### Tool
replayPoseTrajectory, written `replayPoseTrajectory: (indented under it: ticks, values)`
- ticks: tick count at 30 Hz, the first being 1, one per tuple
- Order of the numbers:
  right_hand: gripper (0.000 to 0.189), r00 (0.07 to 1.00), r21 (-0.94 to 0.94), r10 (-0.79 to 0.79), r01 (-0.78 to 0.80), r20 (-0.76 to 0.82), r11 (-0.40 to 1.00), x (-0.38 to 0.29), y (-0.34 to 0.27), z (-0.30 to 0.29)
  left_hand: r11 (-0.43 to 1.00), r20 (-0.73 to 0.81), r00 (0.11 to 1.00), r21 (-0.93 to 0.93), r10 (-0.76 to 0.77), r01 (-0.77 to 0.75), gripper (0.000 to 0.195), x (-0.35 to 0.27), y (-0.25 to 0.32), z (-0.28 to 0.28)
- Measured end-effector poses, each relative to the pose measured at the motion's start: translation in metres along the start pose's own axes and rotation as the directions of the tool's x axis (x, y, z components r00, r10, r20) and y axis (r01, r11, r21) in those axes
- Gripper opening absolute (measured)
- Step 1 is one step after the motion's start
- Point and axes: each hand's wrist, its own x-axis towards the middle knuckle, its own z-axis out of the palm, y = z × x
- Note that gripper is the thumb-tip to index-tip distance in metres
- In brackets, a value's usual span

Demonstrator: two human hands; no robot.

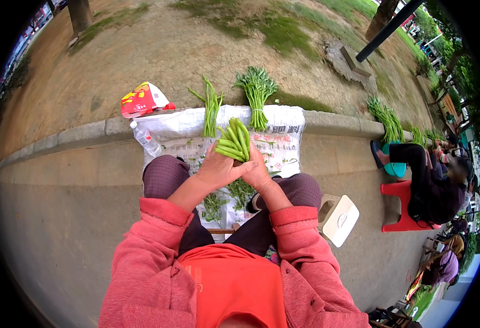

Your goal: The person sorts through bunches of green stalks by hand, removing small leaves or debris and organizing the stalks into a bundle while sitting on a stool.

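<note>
Both my hands are closed around one bunch of green vegetable stems (235, 140), held above my knees. My left hand (219, 166) grips it from the left, and my right hand (256, 166) from the right, its thumb lying across. The lower part of the bunch is hidden by the hands. Beyond them, a loose group of green stems (211, 108) and a tied leafy bunch (257, 98) lie over the far edge of a white woven plastic sack (170, 123). Loose leaves and cut bits (240, 192) are scattered on the sack between my feet.
A plastic bottle (146, 139) lies at the sack's left edge, near a red and white bag (145, 100) on the soil. A stone kerb (334, 124) runs across. At right stand a beige stool (340, 220) and a seated person (438, 192) on a red stool (399, 205).
</note>
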Motion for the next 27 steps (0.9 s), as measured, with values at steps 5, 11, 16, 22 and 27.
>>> replayPoseTrajectory:
  ticks: [5, 11, 16, 22, 27]
  values:
    - [0.038, 0.976, -0.316, -0.120, 0.174, 0.183, 0.933, -0.003, -0.042, -0.005, 0.905, 0.242, 0.961, -0.363, -0.136, 0.219, 0.039, -0.019, -0.001, -0.049]
    - [0.035, 0.978, -0.349, -0.068, 0.135, 0.199, 0.927, -0.007, -0.050, -0.001, 0.930, 0.263, 0.953, -0.291, -0.150, 0.226, 0.025, -0.028, -0.030, -0.076]
    - [0.026, 0.974, -0.414, -0.094, 0.175, 0.209, 0.893, -0.001, -0.044, -0.015, 0.536, 0.268, 0.902, -0.732, -0.340, 0.420, 0.016, -0.029, -0.019, -0.103]
    - [0.027, 0.958, -0.595, -0.140, 0.265, 0.249, 0.759, -0.001, -0.049, -0.020, 0.637, 0.230, 0.938, -0.689, -0.260, 0.345, 0.019, -0.033, -0.022, -0.091]
    - [0.027, 0.946, -0.643, -0.173, 0.313, 0.273, 0.699, 0.001, -0.055, -0.023, 0.866, 0.209, 0.961, -0.429, -0.183, 0.258, 0.011, -0.033, -0.022, -0.087]
